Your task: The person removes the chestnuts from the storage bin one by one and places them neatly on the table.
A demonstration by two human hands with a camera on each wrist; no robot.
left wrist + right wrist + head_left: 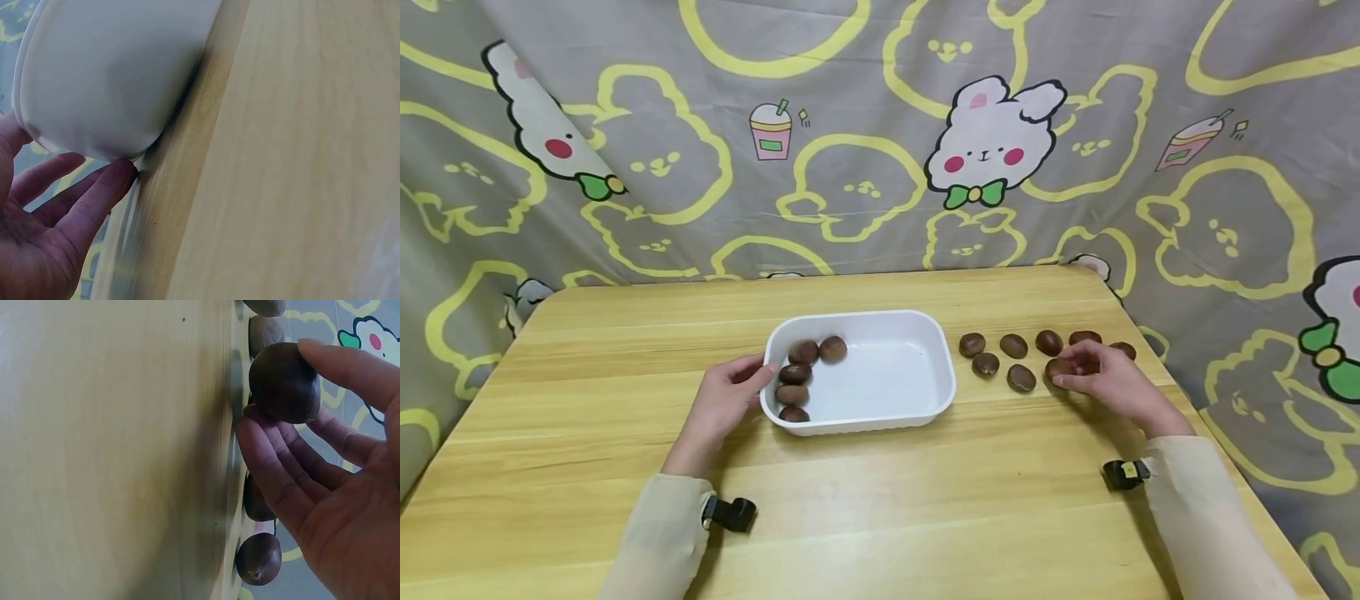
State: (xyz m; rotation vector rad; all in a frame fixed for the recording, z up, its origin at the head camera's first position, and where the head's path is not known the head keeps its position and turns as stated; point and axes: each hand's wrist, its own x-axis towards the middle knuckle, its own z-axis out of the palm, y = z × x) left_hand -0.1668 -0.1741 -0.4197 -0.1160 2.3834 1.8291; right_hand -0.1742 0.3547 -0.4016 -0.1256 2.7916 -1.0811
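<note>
A white rectangular tray (857, 429) sits on the wooden table, with several brown chestnuts (794, 374) along its left end. My left hand (721, 406) holds that end, thumb at the rim and fingertips low against the outer wall in the left wrist view. To the right of the tray, my right hand (1112, 383) pinches one chestnut (284, 381) between thumb and fingers. Around it several more chestnuts (1013, 346) lie in two loose rows on the table, some partly hidden by the right hand.
The wooden table (880, 517) has its right edge close beyond the right hand. A grey curtain (865, 108) with cartoon animals hangs behind the table and along its sides. Black wrist cameras (733, 514) are strapped over both beige sleeves (1206, 508).
</note>
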